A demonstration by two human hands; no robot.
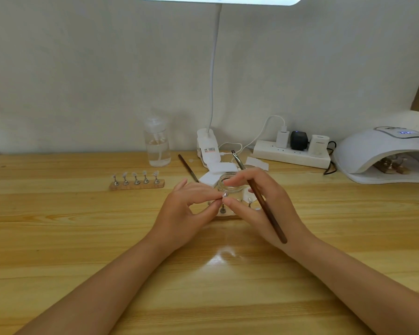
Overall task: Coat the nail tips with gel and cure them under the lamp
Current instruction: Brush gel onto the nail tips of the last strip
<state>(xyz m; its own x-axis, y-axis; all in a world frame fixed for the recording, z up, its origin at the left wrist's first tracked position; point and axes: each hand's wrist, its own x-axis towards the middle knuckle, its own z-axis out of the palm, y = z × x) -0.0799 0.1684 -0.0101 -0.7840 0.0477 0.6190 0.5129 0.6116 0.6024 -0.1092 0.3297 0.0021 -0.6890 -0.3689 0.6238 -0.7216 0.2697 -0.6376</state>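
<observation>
Now the left hand (188, 209) pinches a nail tip (225, 195) beside the glass jar (230, 187); the right hand (259, 204) grips a brown brush (259, 197), fingers curled round it.

We see a small nail-art workstation, likely at home: a wooden desk (82, 238) against a plain white wall (82, 68), a clip-on desk lamp (207, 146) overhead, a white curing lamp (382, 155) at right, a power strip (290, 153) with chargers, a pump bottle (157, 143) and a wooden stand of nail tips (136, 181).
</observation>
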